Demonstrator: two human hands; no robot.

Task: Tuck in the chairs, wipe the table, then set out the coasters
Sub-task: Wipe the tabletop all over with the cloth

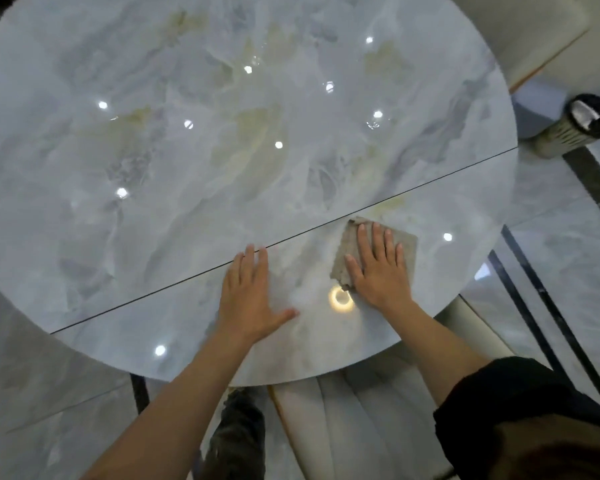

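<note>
The round, glossy marble worktop (187,168) fills the view, with a pale chair (343,427) tucked under its near edge and no coasters in sight. The left hand (248,292) lies flat on bare stone at the seam (395,199), holding nothing, while the right hand (378,268) presses a small grey cloth (407,244) down near the right edge, its fingers (378,237) straight and spread over it, not curled round it. Pinned by pressure alone, the cloth could slip from under the palm, bunch on the slick surface or catch at the seam, leaving streaks.
</note>
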